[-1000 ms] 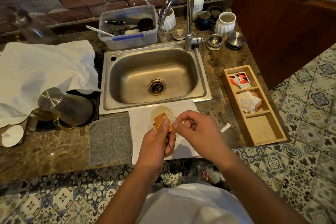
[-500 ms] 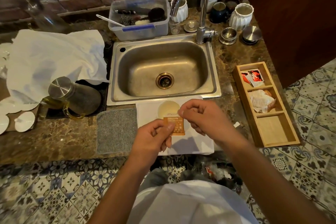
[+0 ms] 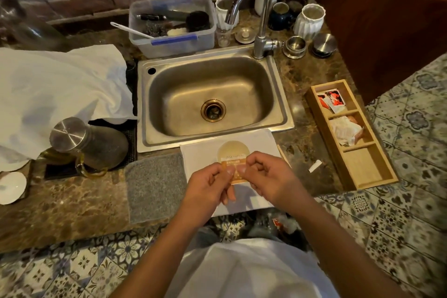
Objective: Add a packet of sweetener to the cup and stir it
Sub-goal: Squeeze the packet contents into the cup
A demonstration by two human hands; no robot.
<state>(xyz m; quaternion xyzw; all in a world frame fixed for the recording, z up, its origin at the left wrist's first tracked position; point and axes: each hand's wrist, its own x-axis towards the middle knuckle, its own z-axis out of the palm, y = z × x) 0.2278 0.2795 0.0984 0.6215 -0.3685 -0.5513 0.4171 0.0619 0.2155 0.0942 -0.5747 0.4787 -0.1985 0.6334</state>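
Observation:
An orange sweetener packet [image 3: 235, 169] is held upright just above the near side of the cup [image 3: 233, 150]. My left hand [image 3: 209, 187] pinches its left top edge and my right hand [image 3: 268, 178] pinches its right top edge, thumbs nearly touching. The cup is pale, holds a light liquid and stands on a white mat [image 3: 200, 152] in front of the sink; its near rim is hidden by the packet and my fingers. A thin wooden stir stick [image 3: 281, 152] lies on the mat's right edge, partly behind my right hand.
The steel sink [image 3: 280, 113] lies just beyond the mat. A wooden tray [image 3: 384, 169] with packets sits to the right, a torn white scrap [image 3: 315, 166] beside it. A grey pad [image 3: 154, 186] and a glass jug [image 3: 89, 145] stand to the left, a white cloth [image 3: 60, 94] behind them.
The packet went from tilted in my left hand to held flat and upright between both hands over the cup. My view has shifted slightly, moving the counter rightward in frame.

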